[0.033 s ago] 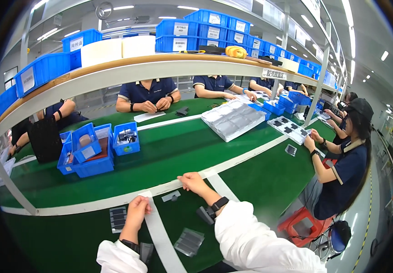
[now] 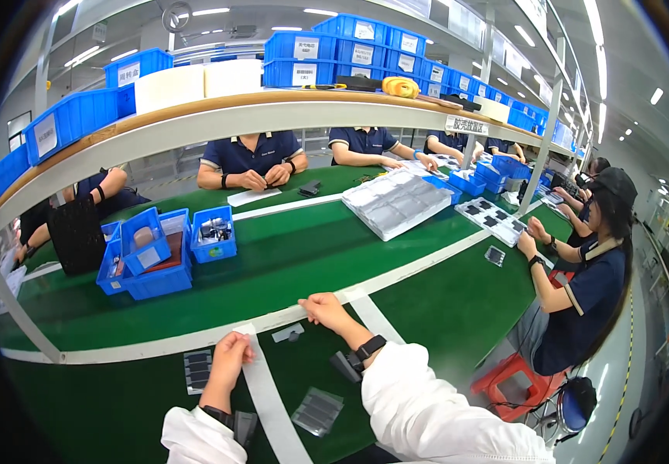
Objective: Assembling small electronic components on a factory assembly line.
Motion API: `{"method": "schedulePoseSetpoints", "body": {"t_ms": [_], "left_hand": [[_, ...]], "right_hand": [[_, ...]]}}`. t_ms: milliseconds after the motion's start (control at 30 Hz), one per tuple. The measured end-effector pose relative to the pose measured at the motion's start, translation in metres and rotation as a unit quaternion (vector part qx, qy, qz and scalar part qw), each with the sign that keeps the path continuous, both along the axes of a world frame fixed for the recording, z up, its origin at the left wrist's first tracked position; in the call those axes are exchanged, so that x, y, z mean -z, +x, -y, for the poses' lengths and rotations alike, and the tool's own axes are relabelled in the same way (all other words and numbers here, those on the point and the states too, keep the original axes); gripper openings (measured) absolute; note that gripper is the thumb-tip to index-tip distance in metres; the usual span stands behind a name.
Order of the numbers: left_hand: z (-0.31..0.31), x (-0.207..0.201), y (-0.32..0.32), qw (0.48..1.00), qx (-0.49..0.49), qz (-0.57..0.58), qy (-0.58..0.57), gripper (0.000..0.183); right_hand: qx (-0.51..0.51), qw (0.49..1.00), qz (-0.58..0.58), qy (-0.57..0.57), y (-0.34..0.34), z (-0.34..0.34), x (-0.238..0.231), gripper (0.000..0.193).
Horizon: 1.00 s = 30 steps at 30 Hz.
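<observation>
Positioning seems in hand: left hand and right hand are poised apart, fingers curled; whether anything is pinched cannot be told. Between them, a small pale card is laid on the green table. Next, steady fingertips seem called for.

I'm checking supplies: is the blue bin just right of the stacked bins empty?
Not empty: the blue bin has an open top, and silvery and dark parts show inside.
</observation>
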State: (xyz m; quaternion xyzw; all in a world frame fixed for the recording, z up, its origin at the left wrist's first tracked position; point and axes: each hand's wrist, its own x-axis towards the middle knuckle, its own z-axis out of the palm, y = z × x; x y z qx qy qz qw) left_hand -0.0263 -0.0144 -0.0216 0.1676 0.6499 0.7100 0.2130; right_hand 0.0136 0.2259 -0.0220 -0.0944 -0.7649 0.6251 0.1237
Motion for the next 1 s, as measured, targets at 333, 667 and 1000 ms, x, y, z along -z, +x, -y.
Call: {"method": "schedulePoseSetpoints", "body": {"t_ms": [333, 667, 1000], "left_hand": [[0.002, -0.002, 0.001, 0.999, -0.02, 0.028, 0.02, 0.016], [-0.004, -0.002, 0.008, 0.999, -0.001, -0.02, -0.049, 0.016], [-0.006, -0.003, 0.005, 0.998, 0.038, -0.03, -0.046, 0.017]], "right_hand": [[0.017, 0.995, -0.009, 0.095, -0.008, 0.001, 0.008, 0.037], [0.023, 0.994, -0.004, 0.106, -0.002, 0.003, 0.005, 0.033], [0.017, 0.997, 0.01, 0.079, 0.002, -0.002, 0.003, 0.034]]}}
